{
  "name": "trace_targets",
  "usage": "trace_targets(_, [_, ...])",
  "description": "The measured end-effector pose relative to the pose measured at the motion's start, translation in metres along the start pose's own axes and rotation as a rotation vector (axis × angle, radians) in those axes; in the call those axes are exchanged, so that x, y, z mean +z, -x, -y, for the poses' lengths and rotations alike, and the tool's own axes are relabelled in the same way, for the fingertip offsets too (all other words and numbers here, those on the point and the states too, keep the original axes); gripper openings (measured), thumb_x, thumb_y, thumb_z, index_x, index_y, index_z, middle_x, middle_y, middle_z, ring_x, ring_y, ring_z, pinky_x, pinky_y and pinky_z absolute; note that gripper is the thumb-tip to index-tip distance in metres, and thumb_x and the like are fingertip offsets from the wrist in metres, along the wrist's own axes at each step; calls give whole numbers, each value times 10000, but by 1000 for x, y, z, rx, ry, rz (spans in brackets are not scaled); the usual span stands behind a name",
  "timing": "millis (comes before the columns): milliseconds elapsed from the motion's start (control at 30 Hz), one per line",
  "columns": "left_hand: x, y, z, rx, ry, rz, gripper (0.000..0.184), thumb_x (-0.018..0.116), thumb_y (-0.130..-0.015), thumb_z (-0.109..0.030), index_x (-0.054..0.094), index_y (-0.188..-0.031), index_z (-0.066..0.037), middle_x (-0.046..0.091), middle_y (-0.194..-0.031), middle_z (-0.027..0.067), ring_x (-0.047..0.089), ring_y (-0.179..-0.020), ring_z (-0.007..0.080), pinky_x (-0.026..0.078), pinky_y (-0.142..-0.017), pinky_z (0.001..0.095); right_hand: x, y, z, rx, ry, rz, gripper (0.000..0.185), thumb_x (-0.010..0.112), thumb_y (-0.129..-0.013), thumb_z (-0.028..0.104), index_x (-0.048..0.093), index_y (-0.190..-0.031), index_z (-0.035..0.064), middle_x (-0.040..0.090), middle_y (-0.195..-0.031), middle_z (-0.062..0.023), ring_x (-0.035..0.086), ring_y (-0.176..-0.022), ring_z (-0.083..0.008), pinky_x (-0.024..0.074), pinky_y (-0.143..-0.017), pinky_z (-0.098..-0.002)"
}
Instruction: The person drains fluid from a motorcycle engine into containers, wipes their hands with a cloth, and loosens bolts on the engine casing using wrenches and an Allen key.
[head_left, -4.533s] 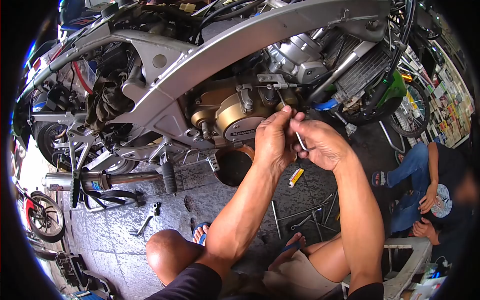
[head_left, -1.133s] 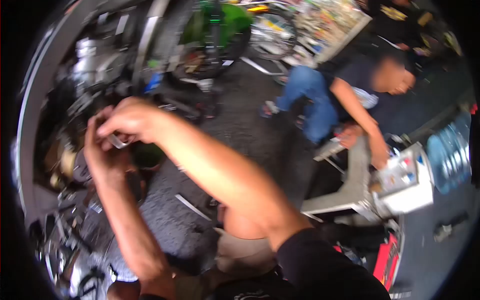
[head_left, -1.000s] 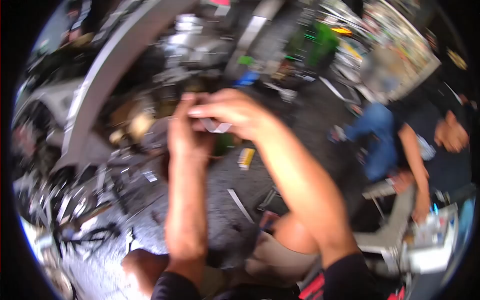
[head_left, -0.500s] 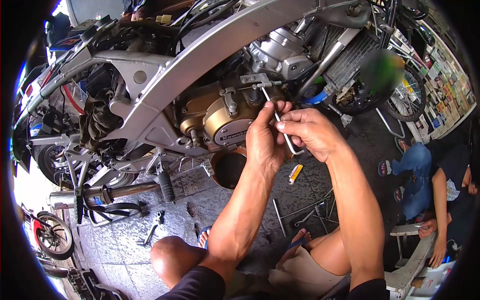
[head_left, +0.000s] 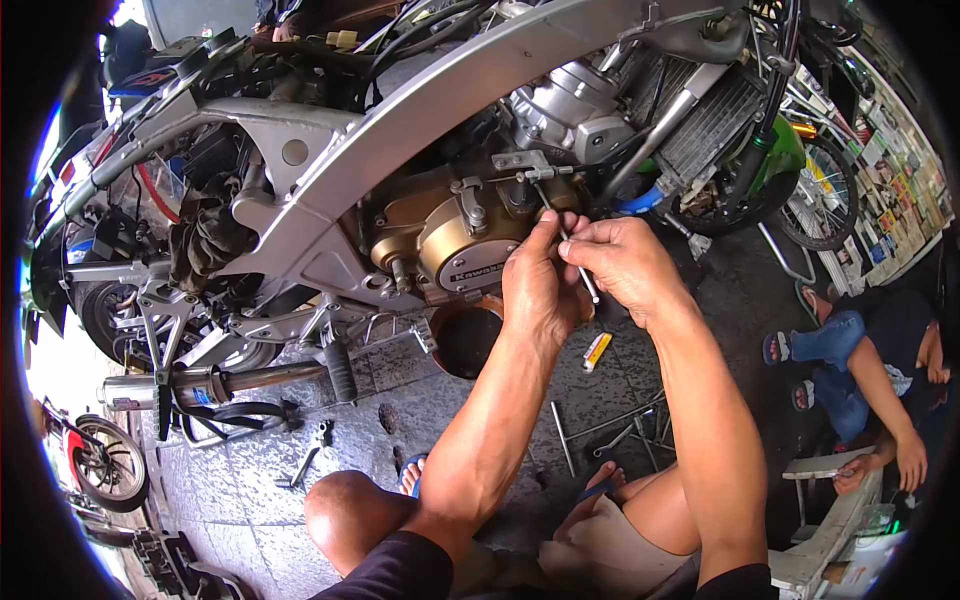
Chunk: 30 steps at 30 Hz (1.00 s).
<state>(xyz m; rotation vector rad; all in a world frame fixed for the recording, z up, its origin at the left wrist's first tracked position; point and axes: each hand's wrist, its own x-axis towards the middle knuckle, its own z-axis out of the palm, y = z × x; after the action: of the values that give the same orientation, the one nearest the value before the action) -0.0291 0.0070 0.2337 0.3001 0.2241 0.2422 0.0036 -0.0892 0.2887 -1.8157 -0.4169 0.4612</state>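
Both hands are on a thin silver hex key (head_left: 589,283) with a bent end, held in front of the motorcycle engine. My left hand (head_left: 535,285) is closed around its upper part, thumb along the shaft. With thumb and fingertips my right hand (head_left: 635,265) pinches the key lower down. The key's upper tip reaches a small metal bracket with a lever (head_left: 523,165) on top of the engine; its exact seat is too small to make out. Below lies the gold engine cover (head_left: 450,240) lettered Kawasaki.
A round brown pan (head_left: 433,335) sits on the floor under the engine. A yellow-and-white small box (head_left: 597,352) and several wrenches (head_left: 620,432) lie on the tiles. To the right, a seated person (head_left: 880,370) is beside a worn bench (head_left: 825,500). The silver frame (head_left: 430,95) crosses above.
The hex key has turned about its shaft, so its bent lower end now points more toward me. Both hands stay on it; the whole view has shifted slightly.
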Motion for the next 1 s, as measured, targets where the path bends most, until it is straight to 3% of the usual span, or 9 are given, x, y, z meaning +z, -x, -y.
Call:
trace_targets(67, [-5,-4,1,15,-28,10,228,592,-939,-245,605,-975,-20,629,-890,57,613,-876,181,501,-843,312,-2,-5,-2,-9,25,10,142,668,-840,163,671,-799,28,628,-658,-14,451,-506,-36,338,-468,-192])
trace_targets(100, [-11,-7,1,-63,-14,71,225,595,-938,-255,608,-974,-33,635,-875,42,614,-850,180,502,-826,323,-3,-5,-1,-9,24,9,142,668,-840,163,671,-799,28,628,-658,-14,451,-506,-36,338,-468,-192])
trace_targets(233, [-6,-2,-9,-183,7,111,209,593,-939,-276,618,-977,-73,666,-890,26,616,-797,179,497,-769,352,-10,-2,4,101,-149,144,181,624,-866,194,669,-853,20,650,-684,-47,512,-528,-63,346,-468,-195])
trace_targets(267, [8,7,-10,-143,-11,-29,228,577,-947,-290,618,-985,-69,681,-970,54,621,-815,187,504,-737,377,-12,-2,5,196,-222,214,198,607,-877,208,667,-869,19,659,-697,-60,536,-540,-73,349,-469,-196])
trace_targets(367, [9,11,-8,-83,-36,15,253,560,-954,-305,618,-997,-62,680,-1011,71,620,-822,191,503,-723,369,-17,-7,-3,224,-406,284,243,578,-906,250,664,-877,24,667,-713,-70,572,-570,-88,366,-482,-193])
trace_targets(433, [3,7,-9,-89,-29,68,274,546,-960,-302,609,-1022,-42,670,-1035,91,624,-855,201,505,-755,367,-17,-10,-7,188,-404,296,240,608,-903,263,664,-878,31,670,-721,-67,552,-562,-74,367,-494,-186])
trace_targets(600, [-6,-4,-6,-113,-66,103,259,546,-959,-280,597,-1032,-36,653,-1080,112,625,-857,200,505,-687,334,-17,-12,-6,187,-278,266,210,656,-879,241,664,-894,32,669,-713,-62,519,-548,-55,354,-494,-183])
trace_targets(833, [0,4,-9,-78,-53,78,266,536,-958,-269,596,-1064,-32,647,-1078,117,627,-906,198,539,-724,368,-17,-5,3,257,-396,275,160,656,-867,199,666,-845,41,657,-688,-55,504,-543,-56,357,-500,-180])
trace_targets(1000, [1,1,-5,-37,-64,44,300,492,-972,-283,582,-1080,-18,633,-1117,127,639,-838,204,560,-683,338,-16,-8,-7,107,-201,267,120,645,-858,157,678,-813,51,663,-693,-31,473,-531,-34,349,-478,-177])
